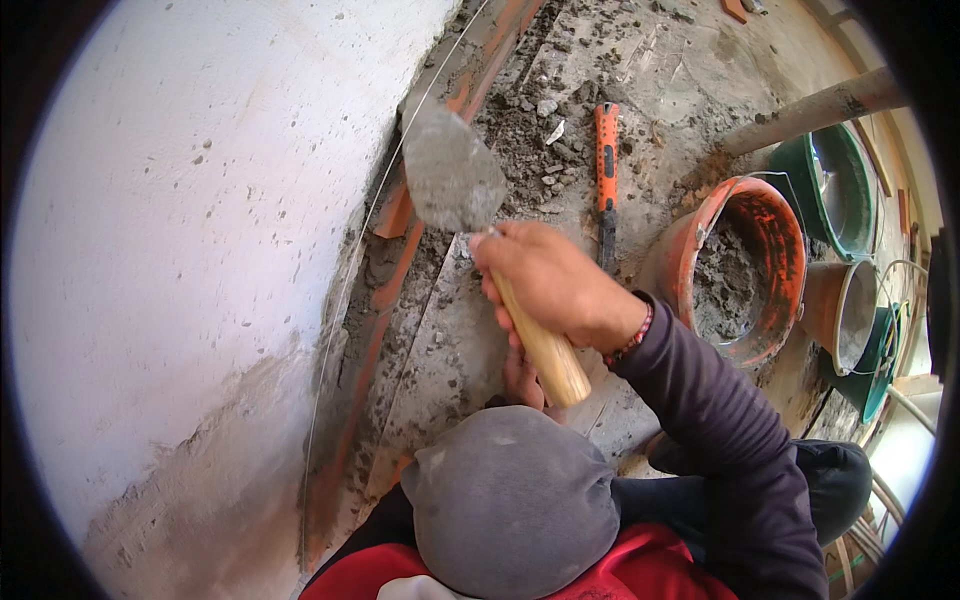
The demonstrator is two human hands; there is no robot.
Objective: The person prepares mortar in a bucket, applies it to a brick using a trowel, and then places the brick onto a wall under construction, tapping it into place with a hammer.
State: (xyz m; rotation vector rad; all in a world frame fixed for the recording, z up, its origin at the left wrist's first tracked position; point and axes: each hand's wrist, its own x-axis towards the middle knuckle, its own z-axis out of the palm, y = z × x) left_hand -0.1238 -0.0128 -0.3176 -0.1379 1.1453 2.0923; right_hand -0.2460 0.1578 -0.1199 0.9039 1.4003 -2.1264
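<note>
My right hand (550, 280) grips the wooden handle of a trowel (452, 178), whose mortar-coated blade points up toward the base of the white plastered wall (180, 220). A dark sleeve and a beaded wristband cover that arm. Only a few fingers of my left hand (522, 382) show below the handle; a rounded grey cloth shape (510, 500) hides the rest. What the left hand holds is hidden. A thin string line (350, 270) runs along the wall's edge above a course of orange bricks (400, 250) with wet mortar.
An orange-handled tool (606, 150) lies on the mortar-strewn floor. To the right stand an orange bucket of mortar (790, 240), a green tub (835, 190) and a smaller pail (845, 310). A pole (810, 110) slants across the upper right.
</note>
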